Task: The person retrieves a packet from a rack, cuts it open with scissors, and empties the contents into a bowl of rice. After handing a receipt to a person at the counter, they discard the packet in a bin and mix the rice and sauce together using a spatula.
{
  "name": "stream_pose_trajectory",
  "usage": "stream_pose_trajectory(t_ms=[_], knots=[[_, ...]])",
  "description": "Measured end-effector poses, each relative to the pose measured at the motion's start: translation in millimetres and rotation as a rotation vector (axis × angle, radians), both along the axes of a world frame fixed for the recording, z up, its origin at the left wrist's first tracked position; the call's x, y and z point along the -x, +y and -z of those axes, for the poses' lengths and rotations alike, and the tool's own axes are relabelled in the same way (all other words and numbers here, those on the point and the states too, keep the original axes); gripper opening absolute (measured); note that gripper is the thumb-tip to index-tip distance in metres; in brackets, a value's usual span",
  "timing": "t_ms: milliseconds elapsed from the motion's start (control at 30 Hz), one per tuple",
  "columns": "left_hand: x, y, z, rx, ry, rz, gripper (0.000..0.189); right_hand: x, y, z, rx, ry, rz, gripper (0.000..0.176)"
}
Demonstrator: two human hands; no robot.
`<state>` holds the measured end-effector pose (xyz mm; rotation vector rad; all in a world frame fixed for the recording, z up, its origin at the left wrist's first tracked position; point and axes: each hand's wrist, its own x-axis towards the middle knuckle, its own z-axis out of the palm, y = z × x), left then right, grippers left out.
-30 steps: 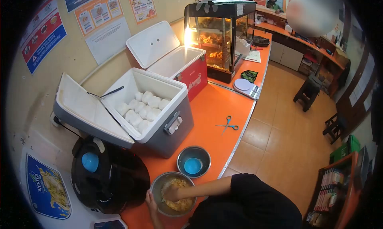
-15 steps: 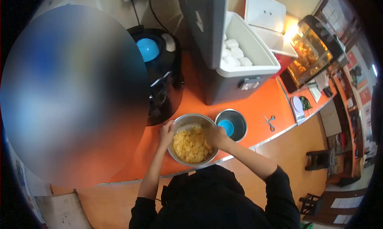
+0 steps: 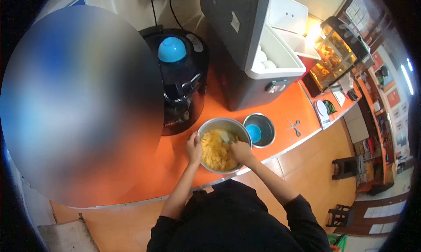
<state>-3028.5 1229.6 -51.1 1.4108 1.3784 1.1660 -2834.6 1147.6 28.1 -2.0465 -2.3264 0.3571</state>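
Note:
A round metal bowl (image 3: 247, 139) with yellow food (image 3: 215, 151) in it stands near the front edge of the orange counter. My left hand (image 3: 194, 147) grips the bowl's left rim. Over the bowl's right part, my right hand (image 3: 240, 151) is closed on a pale utensil (image 3: 225, 136), whose head lies in the food; its handle is mostly hidden by the fingers. Just right and behind stands a smaller metal bowl (image 3: 268, 138) with a blue bowl (image 3: 253, 132) inside.
A black cooker (image 3: 184, 107) with a blue bowl (image 3: 172, 50) on top stands behind left. An open grey cooler (image 3: 250, 94) is at the back. Scissors (image 3: 297, 128), a scale (image 3: 322, 111) and a lit food display case (image 3: 335, 57) are at right. A blur covers the left side.
The view has shifted, so the bowls appear further right. My right hand has moved lower within the bowl, and the pale utensil shows more clearly. My left hand stays at the rim.

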Motion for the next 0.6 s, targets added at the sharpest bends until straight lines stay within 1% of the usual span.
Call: stream_pose_trajectory(t_ms=[33,67,167,267,367,400,467,533,600], knots=[[0.2,-3.5,2.3,0.017,-0.041,0.013,0.032,10.0,-2.5,4.1,-0.024,0.021,-0.086,0.014],[-0.2,0.4,18.8,-0.037,0.029,-0.023,0.032,19.1,-4.3,8.3,0.041,-0.011,-0.094,0.014],[-0.9,3.5,32.2,-0.137,0.111,-0.047,0.032,34.4,-25.9,-16.5,0.066,-0.083,-0.229,0.013],[1.3,2.4,26.5,0.014,0.002,0.044,0.032,36.8,-59.1,-57.0,-0.012,-0.005,-0.21,0.011],[-0.2,3.9,32.0,-0.052,0.043,0.001,0.032,35.4,-49.6,-77.3,0.108,-0.1,-0.058,0.013],[1.6,3.4,35.8,-0.019,0.03,0.02,0.032,24.0,-38.9,-21.5,0.035,-0.184,-0.144,0.015],[2.0,5.4,40.5,0.043,0.004,0.063,0.032,32.1,-21.5,9.6,0.064,-0.135,0.137,0.016],[3.4,4.4,32.6,-0.064,0.106,0.029,0.032,31.5,-12.5,-1.8,0.051,-0.055,0.374,0.016],[6.9,7.7,36.0,-0.137,0.169,0.009,0.032,27.0,-23.1,-37.1,0.02,0.066,0.576,0.017]])
